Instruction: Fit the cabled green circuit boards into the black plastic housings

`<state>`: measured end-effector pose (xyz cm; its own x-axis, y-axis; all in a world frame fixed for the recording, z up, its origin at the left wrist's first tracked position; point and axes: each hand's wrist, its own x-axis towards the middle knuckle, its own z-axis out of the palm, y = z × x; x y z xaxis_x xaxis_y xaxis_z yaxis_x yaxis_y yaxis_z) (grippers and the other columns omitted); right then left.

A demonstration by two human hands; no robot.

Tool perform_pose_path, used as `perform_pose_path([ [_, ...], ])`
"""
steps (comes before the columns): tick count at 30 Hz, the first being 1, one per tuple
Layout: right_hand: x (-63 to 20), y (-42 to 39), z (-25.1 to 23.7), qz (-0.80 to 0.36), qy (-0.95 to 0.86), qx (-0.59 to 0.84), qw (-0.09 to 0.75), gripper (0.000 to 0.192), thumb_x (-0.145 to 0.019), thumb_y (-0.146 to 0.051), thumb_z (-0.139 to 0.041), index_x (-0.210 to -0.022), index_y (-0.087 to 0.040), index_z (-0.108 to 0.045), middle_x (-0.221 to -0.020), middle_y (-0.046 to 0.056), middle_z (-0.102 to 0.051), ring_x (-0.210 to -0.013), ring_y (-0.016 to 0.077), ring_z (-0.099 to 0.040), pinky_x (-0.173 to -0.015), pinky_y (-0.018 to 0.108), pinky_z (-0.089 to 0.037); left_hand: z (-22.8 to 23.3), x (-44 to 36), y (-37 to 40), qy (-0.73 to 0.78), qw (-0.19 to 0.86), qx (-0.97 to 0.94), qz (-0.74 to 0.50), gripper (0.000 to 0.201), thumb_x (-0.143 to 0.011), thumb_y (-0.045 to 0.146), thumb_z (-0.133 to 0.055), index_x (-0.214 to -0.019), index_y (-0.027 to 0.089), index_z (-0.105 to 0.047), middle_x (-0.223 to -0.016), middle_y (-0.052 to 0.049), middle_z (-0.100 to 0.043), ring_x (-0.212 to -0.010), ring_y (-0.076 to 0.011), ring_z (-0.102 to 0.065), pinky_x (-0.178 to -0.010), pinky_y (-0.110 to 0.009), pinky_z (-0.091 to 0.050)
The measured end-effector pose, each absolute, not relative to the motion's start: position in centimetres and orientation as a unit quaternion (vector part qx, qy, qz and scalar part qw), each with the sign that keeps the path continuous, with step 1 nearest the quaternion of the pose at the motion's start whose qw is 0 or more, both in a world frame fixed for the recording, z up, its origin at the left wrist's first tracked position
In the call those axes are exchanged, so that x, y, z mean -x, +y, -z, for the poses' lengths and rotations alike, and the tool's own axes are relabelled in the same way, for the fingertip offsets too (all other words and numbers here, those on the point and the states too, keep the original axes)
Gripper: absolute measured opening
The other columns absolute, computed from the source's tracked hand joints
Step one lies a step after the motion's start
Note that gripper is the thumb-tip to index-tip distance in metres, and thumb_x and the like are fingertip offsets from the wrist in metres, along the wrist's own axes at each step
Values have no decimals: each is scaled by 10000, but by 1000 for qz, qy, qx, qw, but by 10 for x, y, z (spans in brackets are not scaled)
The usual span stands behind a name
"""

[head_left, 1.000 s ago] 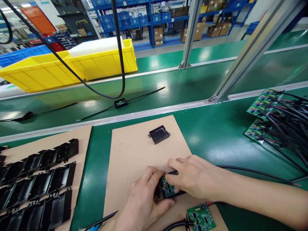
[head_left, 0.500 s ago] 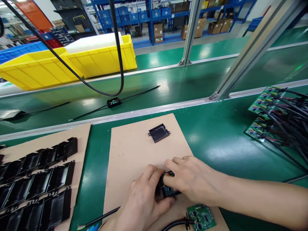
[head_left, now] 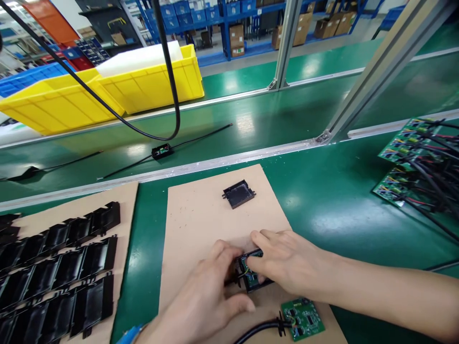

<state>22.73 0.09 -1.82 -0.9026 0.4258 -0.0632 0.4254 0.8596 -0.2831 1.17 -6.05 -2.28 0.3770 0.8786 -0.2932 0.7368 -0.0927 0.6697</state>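
Brown cardboard sheet lies on the green tabletop, and on its near part I see both hands working on one small black case with a green board inside it. My left hand comes from below and its fingers are curled around the left side of the case, with the thumb under its near edge. My right hand comes from the right, and its fingers are pressed together on the top of the case, the forefinger lying on the far edge; so both hands are closed on the case. I cannot tell if the board sits fully in the case, because the fingers hide it. Just beside the right hand, near the lower edge of the cardboard, lies a green circuit board with a black cable joined to its left side. Further up on the same cardboard lies an empty black cover, well apart from the hands. On the left, a second cardboard sheet carries rows of black covers. On the right lies a pile of green boards with wires. Behind, yellow bins stand beyond the conveyor belt.
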Motion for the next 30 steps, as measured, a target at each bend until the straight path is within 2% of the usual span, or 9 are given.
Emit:
perform_pose_path([
  [4, -230, 1, 19, -185, -955, 231, 7, 82, -921, -167, -575, -860, -221, -580, -896, 35, -488, -730, 179, -448, -545, 293, -186, 10, 4, -50, 545, 495, -677, -13, 58, -886, 250, -558, -914, 209, -588, -698, 47, -601, -611, -119, -544, -550, -212, -425],
  [6, -230, 1, 21, -207, -948, 242, 8, 91, -912, -151, -588, -858, -224, -581, -890, 25, -474, -752, 176, -448, -552, 295, -183, 5, 3, -50, 545, 504, -670, 1, 107, -893, 234, -530, -804, 202, -579, -634, 55, -581, -559, -107, -510, -505, -203, -377],
  [8, -230, 1, 22, -224, -942, 249, 13, 91, -909, -154, -597, -856, -227, -585, -881, 16, -459, -757, 173, -442, -560, 297, -184, 3, -4, -55, 558, 461, -690, -27, 96, -881, 221, -536, -792, 202, -570, -637, 50, -584, -557, -111, -513, -499, -209, -369],
  [12, -230, 1, 26, -241, -937, 250, 39, 80, -926, -214, -582, -847, -225, -593, -868, 10, -446, -734, 170, -416, -577, 308, -195, 12, -21, -71, 546, 239, -789, -147, 142, -909, 148, -438, -858, 202, -559, -745, -1, -619, -623, -148, -579, -558, -253, -437],
  [14, -230, 0, 28, -235, -936, 258, 53, 73, -916, -203, -591, -847, -224, -595, -870, 11, -449, -741, 173, -411, -587, 314, -201, 21, -26, -78, 522, 138, -823, -174, 191, -924, 103, -392, -863, 199, -546, -737, -8, -598, -610, -153, -576, -555, -261, -448],
  [18, -229, -2, 28, -206, -939, 263, 81, 94, -900, -175, -619, -821, -218, -593, -857, 16, -461, -828, 197, -419, -625, 329, -229, 38, -23, -91, 506, 6, -848, -159, 196, -953, 76, -391, -918, 193, -543, -674, 13, -545, -568, -146, -552, -524, -248, -440],
  [22, -229, -5, 28, -203, -938, 269, 87, 135, -902, -187, -631, -776, -216, -590, -828, 20, -470, -868, 211, -417, -669, 345, -258, 44, -25, -101, 503, -83, -856, -84, 198, -949, 59, -392, -1033, 148, -547, -710, 2, -565, -587, -155, -563, -540, -267, -460],
  [26, -229, -7, 31, -196, -940, 266, 85, 147, -924, -185, -588, -779, -209, -580, -837, 30, -492, -857, 213, -422, -671, 348, -280, 40, -34, -98, 502, -121, -857, 11, 266, -869, 1, -387, -1039, 114, -557, -767, -32, -584, -633, -187, -571, -540, -295, -477],
  [30, -224, -5, 28, -215, -931, 286, 70, 68, -857, -173, -635, -832, -203, -579, -880, 33, -550, -877, 215, -476, -678, 333, -341, 33, -33, -84, 501, -53, -864, -5, 234, -804, -13, -429, -818, 184, -556, -690, -8, -554, -577, -180, -544, -479, -278, -439],
])
